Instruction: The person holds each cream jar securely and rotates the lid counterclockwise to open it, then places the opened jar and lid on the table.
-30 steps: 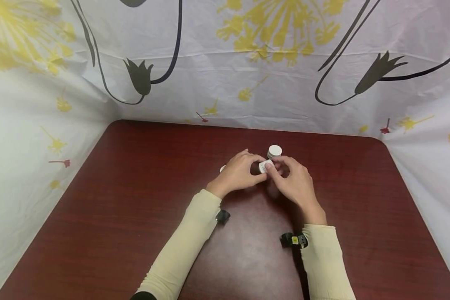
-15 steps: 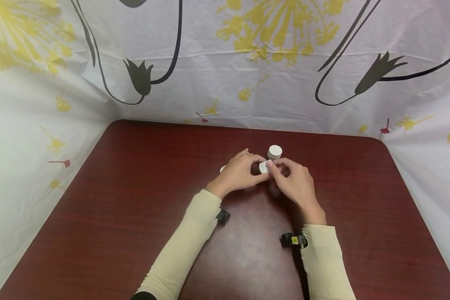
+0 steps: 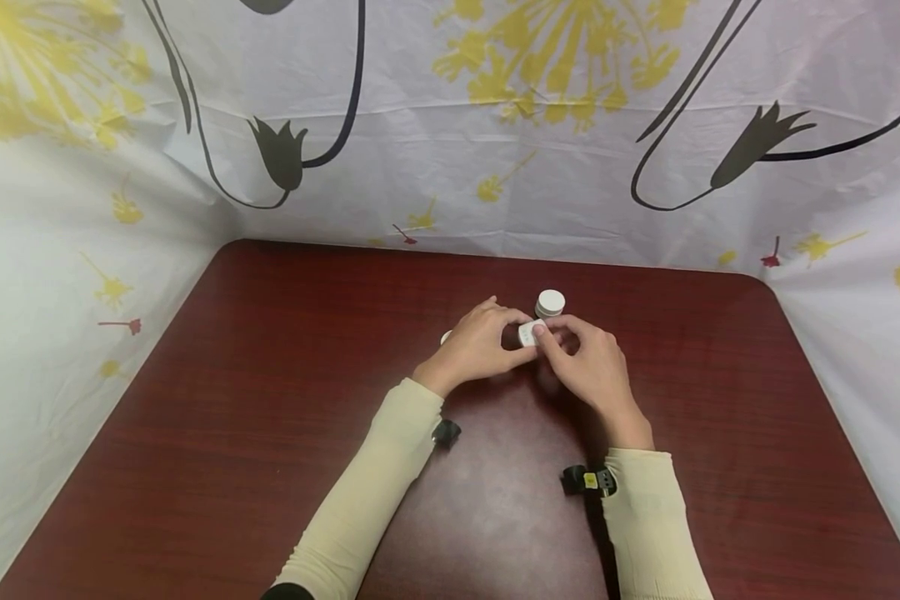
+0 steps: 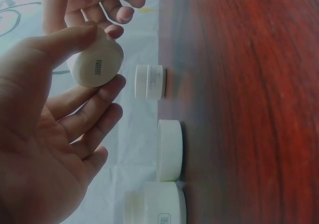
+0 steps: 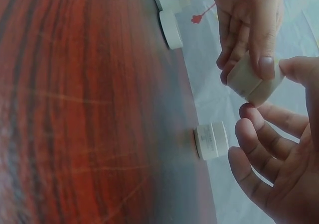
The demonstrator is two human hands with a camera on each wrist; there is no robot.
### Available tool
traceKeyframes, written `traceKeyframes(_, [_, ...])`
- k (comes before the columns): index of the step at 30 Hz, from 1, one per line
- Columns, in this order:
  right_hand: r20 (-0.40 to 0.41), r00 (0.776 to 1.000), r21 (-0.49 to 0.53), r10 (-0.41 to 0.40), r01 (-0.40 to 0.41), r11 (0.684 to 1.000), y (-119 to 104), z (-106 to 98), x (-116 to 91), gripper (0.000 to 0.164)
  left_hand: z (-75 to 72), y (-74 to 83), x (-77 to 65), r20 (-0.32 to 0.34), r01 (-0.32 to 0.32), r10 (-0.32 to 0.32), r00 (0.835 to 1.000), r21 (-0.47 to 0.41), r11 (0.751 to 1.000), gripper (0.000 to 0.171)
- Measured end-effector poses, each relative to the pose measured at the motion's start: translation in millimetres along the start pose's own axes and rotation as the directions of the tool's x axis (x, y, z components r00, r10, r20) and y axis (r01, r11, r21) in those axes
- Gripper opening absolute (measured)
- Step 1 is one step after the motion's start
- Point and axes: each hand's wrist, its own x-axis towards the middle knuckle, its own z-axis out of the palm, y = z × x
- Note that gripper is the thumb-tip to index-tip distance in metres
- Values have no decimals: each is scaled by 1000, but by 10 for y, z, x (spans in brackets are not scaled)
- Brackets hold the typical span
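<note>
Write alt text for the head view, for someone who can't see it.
A person's left hand and right hand hold a small white jar between them over a dark red table. A lidded jar stands just beyond; a flower-patterned cloth hangs behind.

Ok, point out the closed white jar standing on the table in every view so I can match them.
Head: closed white jar right of centre, beyond the right hand.
Left wrist: closed white jar just above and left of centre.
Right wrist: closed white jar right of centre, lower half.
Shared landmark: the held jar, gripped by both hands.
</note>
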Motion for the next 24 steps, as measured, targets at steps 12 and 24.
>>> traceKeyframes(12, [8,1000,-1,-4,4,1000,-16,2,-11,39,-5,-10,-3,-5,-15,15,1000,9,1000,43])
traceKeyframes(24, [19,1000,8,-1,1,1000,-18,2,-14,38,-8,-17,-2,-5,-29,29,1000,6,1000,40])
